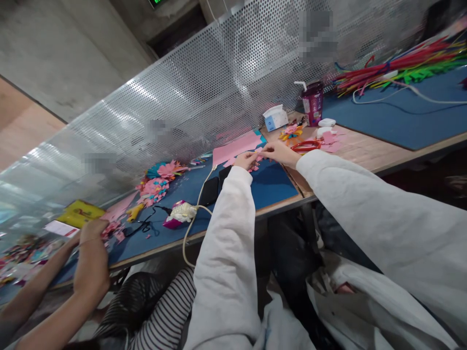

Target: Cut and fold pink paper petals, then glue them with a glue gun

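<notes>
Both my arms in white sleeves reach out over a blue mat (270,187) on the wooden table. My left hand (245,160) and my right hand (278,152) are pinched together on a small pink paper piece (257,158) between them. A larger pink paper sheet (235,147) lies just behind my hands. Red scissors (305,145) rest on the wood right of my right hand. A black phone (209,190) lies left of my left arm.
A co-worker's bare arms (89,262) work at the left over pink scraps. Paper flowers (160,182), a glue gun (180,214) with its cord, a tissue box (275,118), a purple cup (313,102) and colourful sticks (397,68) stand about. A perforated metal screen (204,92) backs the table.
</notes>
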`<state>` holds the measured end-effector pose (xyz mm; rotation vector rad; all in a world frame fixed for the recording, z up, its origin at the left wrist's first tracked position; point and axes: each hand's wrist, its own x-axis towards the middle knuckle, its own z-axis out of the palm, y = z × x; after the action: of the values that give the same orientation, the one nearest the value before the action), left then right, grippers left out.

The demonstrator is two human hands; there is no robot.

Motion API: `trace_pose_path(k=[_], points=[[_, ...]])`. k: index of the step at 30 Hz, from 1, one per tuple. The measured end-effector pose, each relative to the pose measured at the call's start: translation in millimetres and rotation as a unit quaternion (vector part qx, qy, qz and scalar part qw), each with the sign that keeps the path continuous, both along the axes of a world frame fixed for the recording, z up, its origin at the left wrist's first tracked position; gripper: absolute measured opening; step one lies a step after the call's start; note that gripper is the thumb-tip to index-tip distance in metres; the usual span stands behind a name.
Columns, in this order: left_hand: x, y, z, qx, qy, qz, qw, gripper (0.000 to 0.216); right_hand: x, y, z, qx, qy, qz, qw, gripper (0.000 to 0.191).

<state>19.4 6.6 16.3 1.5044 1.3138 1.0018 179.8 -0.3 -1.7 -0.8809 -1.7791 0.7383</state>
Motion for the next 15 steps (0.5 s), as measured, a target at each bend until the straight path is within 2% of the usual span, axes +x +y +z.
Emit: trace_pose_path(k=[6, 15], points=[[3.5, -3.6, 2.1, -0.009, -0.036, 0.001, 0.999, 0.020, -0.3, 6.5, -5.3, 0.005, 0.017, 0.005, 1.000, 0.016], [8.8, -7.1, 4.5, -0.041, -0.061, -0.013, 0.997, 0.017, -1.0, 2.1, 0.1, 0.008, 0.024, -0.014, 1.000, 0.007]])
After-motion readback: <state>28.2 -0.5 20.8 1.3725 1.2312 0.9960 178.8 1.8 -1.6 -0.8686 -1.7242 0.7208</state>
